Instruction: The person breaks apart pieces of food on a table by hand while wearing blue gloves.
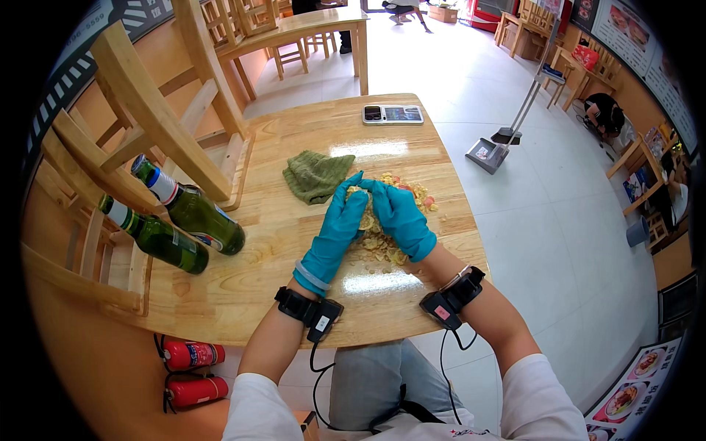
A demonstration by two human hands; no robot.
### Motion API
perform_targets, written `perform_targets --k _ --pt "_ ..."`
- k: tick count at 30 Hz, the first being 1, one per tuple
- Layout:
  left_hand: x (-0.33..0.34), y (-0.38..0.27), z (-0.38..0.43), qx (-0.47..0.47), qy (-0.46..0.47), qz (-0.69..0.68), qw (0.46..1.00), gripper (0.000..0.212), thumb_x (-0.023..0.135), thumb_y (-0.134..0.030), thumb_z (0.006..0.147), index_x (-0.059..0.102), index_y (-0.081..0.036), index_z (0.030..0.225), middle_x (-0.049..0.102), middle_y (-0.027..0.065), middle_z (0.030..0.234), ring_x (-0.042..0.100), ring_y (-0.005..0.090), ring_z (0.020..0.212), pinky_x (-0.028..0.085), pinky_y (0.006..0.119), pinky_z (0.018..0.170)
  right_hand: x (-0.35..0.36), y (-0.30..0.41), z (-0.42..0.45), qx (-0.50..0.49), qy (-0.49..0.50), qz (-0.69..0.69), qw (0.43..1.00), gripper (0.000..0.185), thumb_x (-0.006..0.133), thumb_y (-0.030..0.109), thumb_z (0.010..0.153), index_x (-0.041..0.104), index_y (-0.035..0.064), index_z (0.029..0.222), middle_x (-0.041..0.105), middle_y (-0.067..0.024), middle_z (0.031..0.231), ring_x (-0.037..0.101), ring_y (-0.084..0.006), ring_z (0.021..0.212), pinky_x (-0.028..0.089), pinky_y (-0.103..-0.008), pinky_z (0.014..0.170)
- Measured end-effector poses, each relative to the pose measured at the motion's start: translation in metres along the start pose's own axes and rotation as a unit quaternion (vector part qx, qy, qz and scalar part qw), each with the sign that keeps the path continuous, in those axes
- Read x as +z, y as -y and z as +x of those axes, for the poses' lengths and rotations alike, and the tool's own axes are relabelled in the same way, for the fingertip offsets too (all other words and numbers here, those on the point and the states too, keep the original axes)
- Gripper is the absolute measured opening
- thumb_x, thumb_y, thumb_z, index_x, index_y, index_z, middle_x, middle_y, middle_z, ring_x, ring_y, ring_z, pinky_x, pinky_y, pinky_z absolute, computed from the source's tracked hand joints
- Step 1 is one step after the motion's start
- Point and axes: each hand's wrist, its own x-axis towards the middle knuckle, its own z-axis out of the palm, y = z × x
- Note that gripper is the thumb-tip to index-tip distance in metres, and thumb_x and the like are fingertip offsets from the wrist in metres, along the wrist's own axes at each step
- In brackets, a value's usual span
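Both my hands wear teal rubber gloves and meet at the fingertips over a heap of yellow, flaky food scraps (pixel 386 252) on a wooden table (pixel 265 297). My left hand (pixel 343 212) and my right hand (pixel 398 212) curl inward, cupping some of the scraps between them; how much they hold is hidden by the gloves. More scraps with pinkish pieces (pixel 423 195) lie beyond my right hand. A crumpled green cloth (pixel 317 175) rests just past my left hand. Strapped devices with cables sit on both wrists.
Two green glass bottles (pixel 207 220) stand at the left beside upturned wooden chairs (pixel 165 121). A phone (pixel 392 114) lies near the far edge. On the floor are a long-handled dustpan (pixel 488 154) with a broom and red fire extinguishers (pixel 193 354). A person (pixel 604 116) crouches at the right.
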Motion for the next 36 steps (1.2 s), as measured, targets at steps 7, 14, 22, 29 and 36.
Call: perform_targets --k 7,14,22,29,36 --pt "0.000 0.002 0.002 0.023 0.002 0.003 1.000 0.041 0.049 -0.023 0.092 0.043 -0.008 0.129 0.048 0.0072 0.124 0.045 0.0135 0.112 0.034 0.028 0.098 0.003 -0.006 0.000 0.039 -0.011 0.004 0.999 0.023 0.047 0.016 0.092 0.061 0.0006 0.101 0.063 -0.0145 0.075 0.055 -0.0140 0.062 0.044 -0.0298 0.056" --pt "0.001 0.001 0.002 -0.007 -0.003 -0.035 0.999 0.039 0.049 -0.023 0.092 0.043 -0.009 0.129 0.052 0.0050 0.115 0.048 0.0108 0.104 0.039 0.025 0.090 0.007 -0.021 -0.001 0.064 -0.044 0.033 0.996 0.021 0.047 0.017 0.092 0.061 0.0032 0.097 0.058 -0.0118 0.065 0.051 -0.0149 0.055 0.040 -0.0305 0.051" --pt "0.000 -0.003 -0.001 -0.065 -0.007 -0.054 0.996 0.037 0.050 -0.029 0.092 0.046 -0.013 0.125 0.058 -0.0033 0.087 0.051 0.0013 0.061 0.039 0.014 0.046 0.011 -0.031 0.002 0.049 -0.061 0.052 0.996 0.035 0.044 0.034 0.094 0.063 0.0051 0.090 0.044 0.0040 0.059 0.038 -0.0043 0.051 0.030 -0.0221 0.044" --pt "0.004 -0.003 0.001 -0.039 -0.010 -0.087 0.995 0.038 0.050 -0.030 0.092 0.046 -0.013 0.126 0.058 -0.0029 0.087 0.051 0.0016 0.062 0.039 0.015 0.048 0.011 -0.025 0.002 0.051 -0.080 0.052 0.994 0.034 0.044 0.031 0.095 0.060 0.0046 0.081 0.041 0.0045 0.059 0.035 -0.0036 0.056 0.029 -0.0231 0.048" --pt "0.007 -0.010 -0.001 -0.040 -0.016 -0.098 0.994 0.040 0.050 -0.030 0.092 0.045 -0.013 0.127 0.058 -0.0033 0.087 0.049 0.0009 0.061 0.038 0.014 0.046 0.010 -0.016 0.004 0.130 -0.048 0.131 0.982 0.030 0.046 0.030 0.094 0.060 0.0053 0.083 0.042 0.0054 0.061 0.036 -0.0040 0.057 0.030 -0.0226 0.050"
